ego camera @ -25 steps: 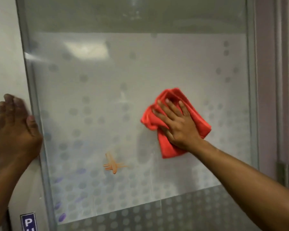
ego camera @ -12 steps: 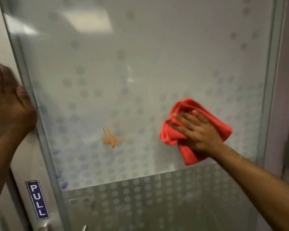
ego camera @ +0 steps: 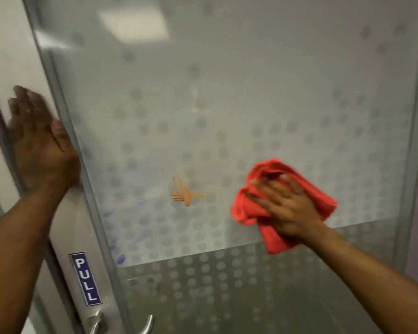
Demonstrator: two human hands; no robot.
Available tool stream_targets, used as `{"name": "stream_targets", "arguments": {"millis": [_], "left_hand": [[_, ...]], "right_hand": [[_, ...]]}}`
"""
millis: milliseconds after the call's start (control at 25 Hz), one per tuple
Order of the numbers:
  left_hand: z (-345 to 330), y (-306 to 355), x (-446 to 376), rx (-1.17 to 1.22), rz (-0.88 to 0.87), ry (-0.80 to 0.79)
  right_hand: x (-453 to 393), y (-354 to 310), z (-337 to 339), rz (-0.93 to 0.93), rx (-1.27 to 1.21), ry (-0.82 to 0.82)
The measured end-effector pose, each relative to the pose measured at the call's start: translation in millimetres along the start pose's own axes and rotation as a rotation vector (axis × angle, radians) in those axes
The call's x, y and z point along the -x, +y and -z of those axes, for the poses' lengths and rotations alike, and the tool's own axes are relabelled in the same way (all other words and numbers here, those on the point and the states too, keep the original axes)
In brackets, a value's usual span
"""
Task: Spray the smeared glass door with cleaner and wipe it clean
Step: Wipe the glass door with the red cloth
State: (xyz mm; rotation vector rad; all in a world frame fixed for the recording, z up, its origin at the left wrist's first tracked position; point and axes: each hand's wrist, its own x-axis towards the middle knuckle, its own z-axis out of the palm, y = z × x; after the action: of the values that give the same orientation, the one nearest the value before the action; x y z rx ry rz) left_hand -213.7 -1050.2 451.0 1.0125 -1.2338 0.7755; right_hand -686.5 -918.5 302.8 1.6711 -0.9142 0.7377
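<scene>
Head view (only view avail.):

1. Glass door (ego camera: 251, 80): frosted panel w/ dot pattern, set in a metal frame. It fills most of the view.
2. Right hand (ego camera: 287, 208): palm flat, fingers spread, pressing a bunched red cloth (ego camera: 256, 208) against the glass at lower right, just above the darker bottom band. No closed grasp; the cloth is pinned between palm and pane. Hand and cloth are blurred, so a wipe stroke appears to be under way.
3. Left hand (ego camera: 39, 143): open, flat against the frame at the door's left edge, holding nothing. Judged to be bracing the door.
4. Orange smear (ego camera: 185, 192): intact, mid-panel, to the left of the cloth, apart from it.
5. Purple smudges (ego camera: 120, 259): several along lower left, near the frame, untouched.
6. "PULL" label (ego camera: 86, 278) and lever handle (ego camera: 146, 325) sit below the left hand.

Status: no spray bottle in view; whether cleaner is on the glass cannot be told. Wiping has begun. Remaining, by judgement: orange mark, purple marks, rest of panel.
</scene>
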Motion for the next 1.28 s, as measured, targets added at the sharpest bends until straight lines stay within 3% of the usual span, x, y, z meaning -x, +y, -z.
{"name": "stream_targets", "arguments": {"millis": [80,160,200,280,440,520,560,600,680,760,840,960,1080,1120,1200,1280], "left_hand": [[15.9,21.6,8.5,-0.019,-0.058,0.007],[27.6,37.0,8.7,-0.046,-0.078,-0.041],[31.0,40.3,5.9,-0.036,-0.075,-0.053],[35.8,39.4,5.3,-0.005,-0.07,-0.067],[43.6,32.1,8.5,0.015,-0.128,-0.124],[43.9,31.7,8.3,0.022,-0.123,-0.143],[43.1,32.3,9.8,0.02,-0.116,-0.146],[41.7,33.3,11.9,0.015,-0.111,-0.149],[40.3,35.3,12.4,0.005,-0.101,-0.133],[40.1,35.5,12.6,0.011,-0.099,-0.126],[40.5,35.2,13.0,0.001,-0.106,-0.124],[41.6,34.0,10.5,-0.001,-0.124,-0.139],[41.3,34.9,11.0,0.01,-0.119,-0.147],[40.8,34.7,11.6,0.01,-0.117,-0.148],[39.4,34.8,11.2,0.001,-0.114,-0.142],[38.2,34.8,11.1,-0.006,-0.115,-0.136]], "right_hand": [[-8.7,16.3,8.9,-0.336,-0.047,0.022],[-68.6,17.7,8.9,-0.687,-0.068,0.184],[-107.8,10.5,6.1,-0.763,-0.067,0.222],[-165.4,-25.9,-0.4,-0.649,-0.114,0.231],[-142.8,-99.1,-17.3,0.088,-0.046,-0.013],[-116.6,-89.1,-9.5,0.426,-0.021,-0.173],[-118.3,-68.9,-4.8,0.493,-0.026,-0.19],[-127.4,-48.4,-1.6,0.44,-0.034,-0.164],[-167.3,-19.9,5.8,0.084,-0.02,-0.02],[-211.3,-43.3,1.2,-0.181,0.015,0.124],[-228.4,-101.4,-16.0,-0.112,-0.051,0.136],[-182.2,-175.8,-36.3,0.301,-0.094,-0.079],[-134.7,-164.2,-28.6,0.715,-0.094,-0.309],[-136.7,-146.6,-27.1,0.7,-0.085,-0.294],[-157.5,-120.1,-24.5,0.444,-0.086,-0.189],[-177.8,-134.3,-26.0,0.253,-0.099,-0.129]]}}
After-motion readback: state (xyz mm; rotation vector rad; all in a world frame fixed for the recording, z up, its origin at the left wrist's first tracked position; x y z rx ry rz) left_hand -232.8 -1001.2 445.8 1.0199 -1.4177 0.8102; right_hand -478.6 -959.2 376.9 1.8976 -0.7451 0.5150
